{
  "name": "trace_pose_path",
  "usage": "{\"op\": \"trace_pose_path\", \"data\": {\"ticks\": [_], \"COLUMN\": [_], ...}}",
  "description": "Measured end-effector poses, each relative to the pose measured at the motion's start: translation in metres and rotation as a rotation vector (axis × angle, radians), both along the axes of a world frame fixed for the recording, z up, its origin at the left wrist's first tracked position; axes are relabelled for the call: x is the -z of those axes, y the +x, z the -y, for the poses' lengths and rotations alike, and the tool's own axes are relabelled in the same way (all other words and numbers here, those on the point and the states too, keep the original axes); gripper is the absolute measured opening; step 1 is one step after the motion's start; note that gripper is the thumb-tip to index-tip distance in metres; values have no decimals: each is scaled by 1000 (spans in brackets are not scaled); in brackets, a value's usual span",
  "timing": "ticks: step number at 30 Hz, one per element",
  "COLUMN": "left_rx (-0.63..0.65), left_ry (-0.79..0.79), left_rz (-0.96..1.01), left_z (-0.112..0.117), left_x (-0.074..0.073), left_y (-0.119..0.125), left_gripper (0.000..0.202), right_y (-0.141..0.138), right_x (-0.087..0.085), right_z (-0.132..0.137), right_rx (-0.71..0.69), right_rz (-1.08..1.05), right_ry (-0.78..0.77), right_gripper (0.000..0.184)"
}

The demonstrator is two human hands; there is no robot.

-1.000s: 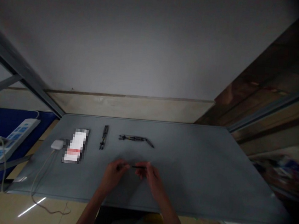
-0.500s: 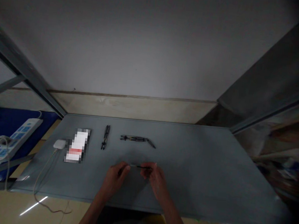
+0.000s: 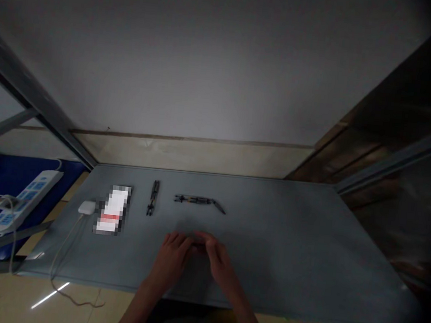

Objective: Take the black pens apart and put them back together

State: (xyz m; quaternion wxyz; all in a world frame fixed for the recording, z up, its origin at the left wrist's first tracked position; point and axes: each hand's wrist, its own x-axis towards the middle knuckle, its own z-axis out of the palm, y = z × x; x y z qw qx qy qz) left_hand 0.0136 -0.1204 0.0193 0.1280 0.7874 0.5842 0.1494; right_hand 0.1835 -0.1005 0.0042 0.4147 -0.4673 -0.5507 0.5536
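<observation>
Pinching a slim dark piece (image 3: pixel 196 242), mostly hidden, between fingertips of left hand (image 3: pixel 173 253) and right hand (image 3: pixel 217 258); risking it slipping onto the grey table (image 3: pixel 306 253), grip being slight.

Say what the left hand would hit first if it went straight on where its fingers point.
The left hand points forward and rightward, so it would first meet the fingertips of the right hand, close in front of it; whether they already touch is too dim to tell.
</observation>
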Motion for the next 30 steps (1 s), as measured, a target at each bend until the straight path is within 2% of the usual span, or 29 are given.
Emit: {"op": "trace_pose_path", "data": {"ticks": [5,13,17,22,26,30], "left_rx": [-37,-44,-46,-88,-191,-289], "left_ry": [4,-9,-42,-55,11,119], "left_rz": [22,52,131,228,251,168], "left_z": [-2,-8,-7,-5,-8,-14], "left_x": [2,9,9,7,11,18], "left_y": [8,11,13,8,-4,-15], "left_gripper": [26,25,27,31,33,31], "right_y": [-11,-9,-9,-10,-9,0], "right_x": [-16,-11,-9,-3,5,7], "right_z": [-1,-2,-2,6,13,-9], "right_rx": [-30,-78,-125,-183,-143,-31], "right_rz": [71,135,197,210,224,266], "right_ry": [127,189,149,161,256,248], "right_gripper": [37,34,42,63,63,55]}}
